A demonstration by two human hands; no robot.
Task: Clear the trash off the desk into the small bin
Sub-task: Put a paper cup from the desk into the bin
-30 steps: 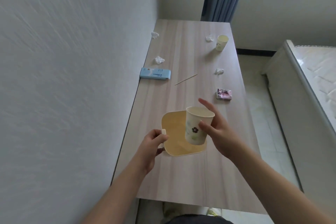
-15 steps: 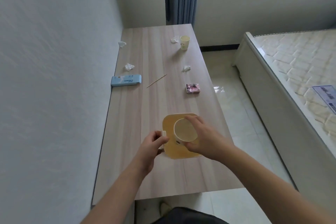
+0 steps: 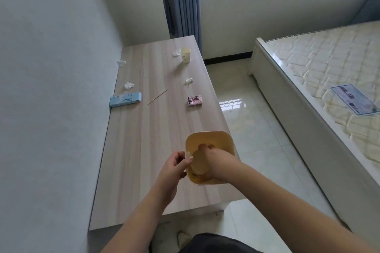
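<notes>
Nearest, the small bin (image 3: 223, 139) stands at the near right part of the worktop (image 3: 144, 150), and serves as the landmark here. The left hand (image 3: 174, 167) grips a small tab on the bin's left rim, its fingers (image 3: 182, 157) curled round it to steady the bin. The right hand (image 3: 218, 162) reaches down inside the bin, fingers curled round a paper cup (image 3: 199, 163) that sits upright and low within the walls. The step in hand looks like dropping this cup in; it seems nearly done, needing only a release.

Beyond the bin lie a pink-and-white packet (image 3: 195, 101), a thin wooden stick (image 3: 157, 97) to its left, and a blue box (image 3: 125, 99) at the wall side. Farther off are crumpled tissues (image 3: 129, 85), another wad (image 3: 188, 81), one near the wall (image 3: 121, 63), and at the far end a second cup (image 3: 185, 55) with a wad (image 3: 176, 53) just beside it.

Next, I judge, the right hand must let go, lift clear and reach past the bin for the packet, the closest piece
</notes>
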